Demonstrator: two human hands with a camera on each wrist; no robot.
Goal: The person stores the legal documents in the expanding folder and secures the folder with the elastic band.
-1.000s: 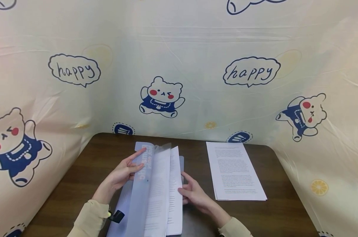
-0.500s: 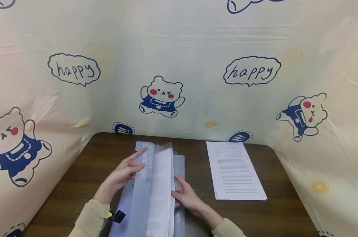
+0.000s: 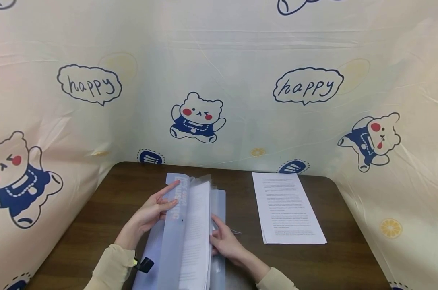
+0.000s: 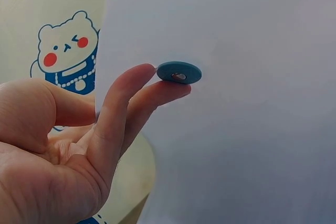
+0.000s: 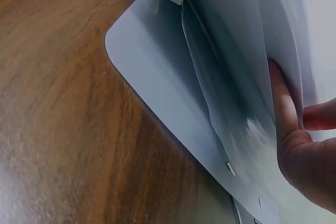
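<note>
A translucent blue folder [image 3: 170, 249] with lettering on its cover stands partly open at the table's near middle, filled with printed sheets [image 3: 195, 233]. My left hand [image 3: 148, 211] grips the raised cover by its left edge, fingers partly behind it. In the left wrist view a small blue disc with a hole [image 4: 179, 72] shows at two fingertips. My right hand [image 3: 228, 243] pinches the right edges of the pages, lifting them off the back cover [image 5: 152, 66]. The right wrist view shows a finger under the lifted leaf, the thumb on its other side, and a clear sleeve [image 5: 210, 77] below.
A stack of printed paper [image 3: 289, 209] lies at the right on the brown wooden table [image 3: 343, 257]. A pale pointed corner [image 3: 236, 232] juts out beside my right hand. Behind the table hangs a patterned curtain [image 3: 240, 72].
My right hand has moved left with the page edges, and the sheet that stuck out at the right now lines up with the others. More back cover shows. The left hand holds still.
</note>
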